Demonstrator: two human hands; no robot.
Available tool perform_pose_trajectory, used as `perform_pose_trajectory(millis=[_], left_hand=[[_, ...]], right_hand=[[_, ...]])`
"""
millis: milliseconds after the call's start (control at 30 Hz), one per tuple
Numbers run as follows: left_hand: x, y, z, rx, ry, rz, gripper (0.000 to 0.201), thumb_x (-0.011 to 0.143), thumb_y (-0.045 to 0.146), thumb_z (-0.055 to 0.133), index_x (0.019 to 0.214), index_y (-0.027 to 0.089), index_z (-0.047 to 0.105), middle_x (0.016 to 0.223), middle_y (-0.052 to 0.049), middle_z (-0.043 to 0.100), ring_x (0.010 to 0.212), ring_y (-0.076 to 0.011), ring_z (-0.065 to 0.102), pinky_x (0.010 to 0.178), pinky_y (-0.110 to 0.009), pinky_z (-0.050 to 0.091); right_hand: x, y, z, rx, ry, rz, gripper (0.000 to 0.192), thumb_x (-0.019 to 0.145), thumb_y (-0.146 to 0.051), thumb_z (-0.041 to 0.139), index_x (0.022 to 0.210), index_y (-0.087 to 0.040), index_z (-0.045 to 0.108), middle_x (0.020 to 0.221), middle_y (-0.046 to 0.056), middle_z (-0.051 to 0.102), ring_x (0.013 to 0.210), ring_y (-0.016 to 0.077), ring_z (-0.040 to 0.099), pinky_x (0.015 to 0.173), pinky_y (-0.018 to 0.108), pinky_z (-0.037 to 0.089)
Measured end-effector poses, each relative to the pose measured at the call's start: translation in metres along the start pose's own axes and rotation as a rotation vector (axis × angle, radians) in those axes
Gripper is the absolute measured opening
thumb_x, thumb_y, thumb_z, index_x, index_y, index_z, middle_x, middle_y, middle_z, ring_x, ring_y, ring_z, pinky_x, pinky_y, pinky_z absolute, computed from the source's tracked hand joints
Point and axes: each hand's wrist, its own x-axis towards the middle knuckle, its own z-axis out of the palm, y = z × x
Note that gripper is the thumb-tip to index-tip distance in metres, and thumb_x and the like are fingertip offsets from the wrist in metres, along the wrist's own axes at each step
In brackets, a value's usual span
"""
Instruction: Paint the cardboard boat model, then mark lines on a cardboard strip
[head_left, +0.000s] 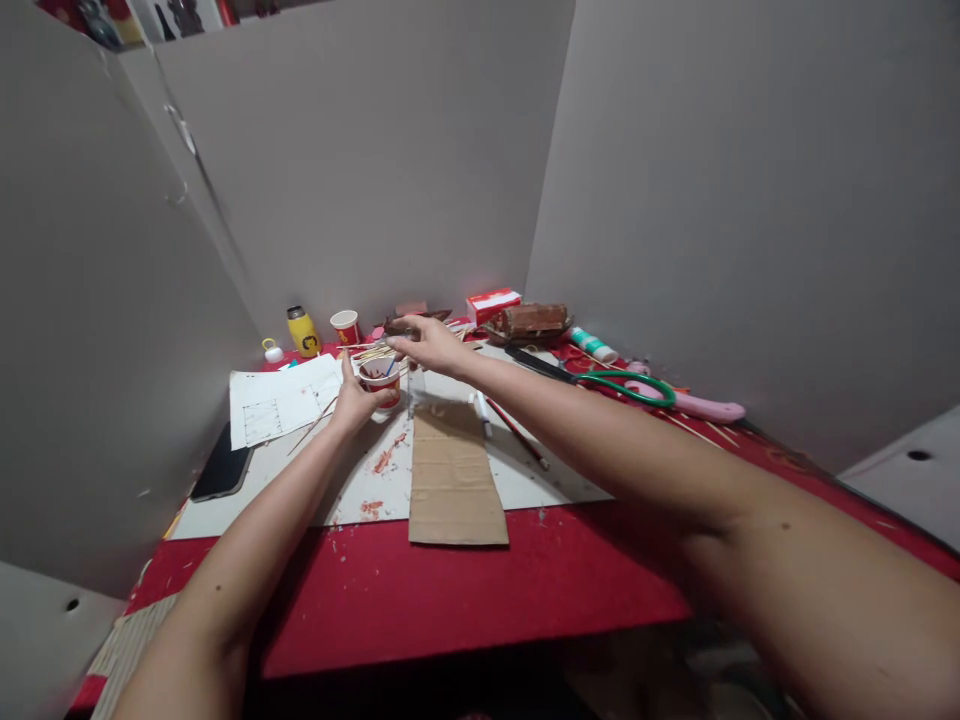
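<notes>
Grey panels (360, 150) box in the red tabletop (465, 610), and a white sheet (395, 490) lies across it, probably to catch the reddish-brown smears (388, 455) that spot it. My left hand (356, 402) grasps the paper cup (388, 391), thumb along the near side and fingers around the left, I judge so that so light a thing won't tip. It stands on the sheet, left of centre, with dark brown stuff and a blue stick (391, 367) inside. My right hand (436, 346) hangs just beyond it, fingers bent and apart from one another; whether they pinch anything I cannot tell. Nearest me lies a cardboard piece (454, 485), flat and within easy reach. Green-handled scissors (626, 383) rest off to my right, seemingly out of the way, and a phone (223, 468) lies at the left edge, partly under a drawn-on paper (285, 400).

Of writing, I can read none. Gold marks show on the second cup (346, 328), a black mark on the yellow bottle (303, 335), and the green-and-white tube (594, 345) has lettering too small to make out.
</notes>
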Motion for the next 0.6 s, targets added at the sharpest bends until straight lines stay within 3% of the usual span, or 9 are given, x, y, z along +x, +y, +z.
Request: perform_pose_trajectory(millis=[167,333,467,600], left_hand=[[0.000,-0.002,0.002,0.109,0.045,0.033,0.121,0.057,0.016,0.085,0.156,0.019,0.015,0.137,-0.017,0.059,0.126,-0.0268,0.057,0.110,-0.041,0.040],[-0.007,0.012,-0.008,0.143,0.093,0.006,0.110,0.062,0.023,0.084,0.153,0.022,0.022,0.134,-0.017,0.060,0.121,-0.0278,0.061,0.102,-0.042,0.047],[-0.007,0.030,-0.028,0.264,0.155,0.001,0.113,0.060,0.029,0.086,0.153,0.020,0.023,0.130,-0.018,0.061,0.119,-0.0300,0.062,0.099,-0.044,0.050],[-0.003,0.048,-0.044,0.284,0.189,0.027,0.110,0.058,0.029,0.088,0.150,0.021,0.029,0.133,-0.018,0.058,0.118,-0.0321,0.062,0.100,-0.047,0.049]], right_hand=[[-0.030,0.012,-0.041,0.043,0.039,0.051,0.033,0.092,-0.024,0.059,0.123,-0.013,0.058,0.065,0.001,0.068,0.044,0.0087,0.054,0.039,0.019,0.040],[-0.074,0.033,-0.090,0.056,0.062,0.123,0.031,0.092,-0.025,0.055,0.120,-0.012,0.060,0.066,0.002,0.070,0.044,0.0087,0.055,0.040,0.019,0.040],[-0.114,0.049,-0.128,0.016,0.073,0.165,0.018,0.085,-0.029,0.062,0.092,-0.013,0.067,0.067,0.004,0.071,0.045,0.0085,0.055,0.042,0.019,0.040],[-0.146,0.063,-0.154,-0.041,0.106,0.191,0.029,0.077,-0.041,0.071,0.069,-0.015,0.063,0.061,0.003,0.068,0.044,0.0086,0.053,0.042,0.021,0.039]])
